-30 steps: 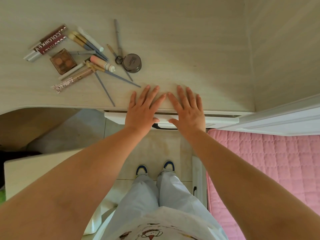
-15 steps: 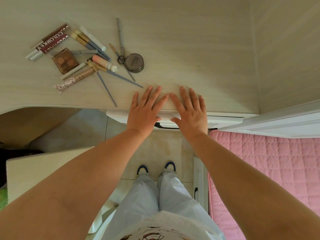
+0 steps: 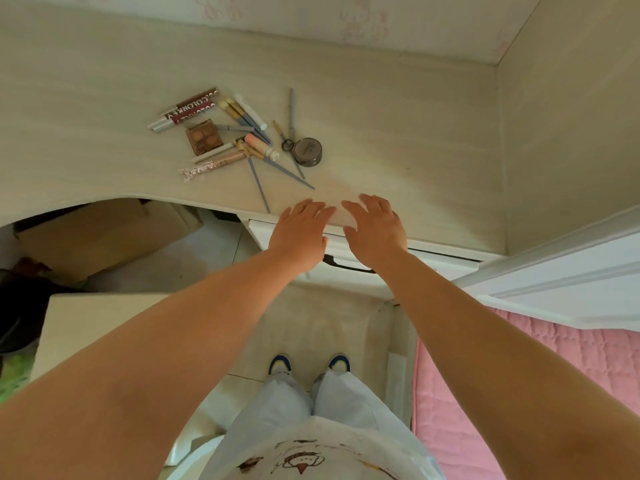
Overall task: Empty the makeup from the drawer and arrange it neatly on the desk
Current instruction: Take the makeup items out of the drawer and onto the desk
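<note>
From where I watch, what matters is that the makeup pile (image 3: 228, 133) lies forward and to the left of both hands, so my left hand (image 3: 300, 233) is the nearer one, though neither touches any of it. The pile sits on the desk (image 3: 398, 133), loosely heaped rather than lined up: the two maroon tubes (image 3: 188, 110) lie slanted at its far-left side, the square eyeshadow palette (image 3: 203, 137) just below them, the round compact (image 3: 307, 151) at the right edge of the heap, and the thin grey pencils (image 3: 259, 185) fan out with their long axes pointing down toward the desk's front edge, the nearest tip just left of my left fingertips. Both hands hold nothing, fingers loosely spread, palms down over the front edge of the desk, with the right hand (image 3: 377, 227) beside the left. Beneath them is the white drawer (image 3: 433, 256) with its dark handle (image 3: 349, 266); I can't tell from this angle whether it is fully closed. I judge the tidying is what remains.
</note>
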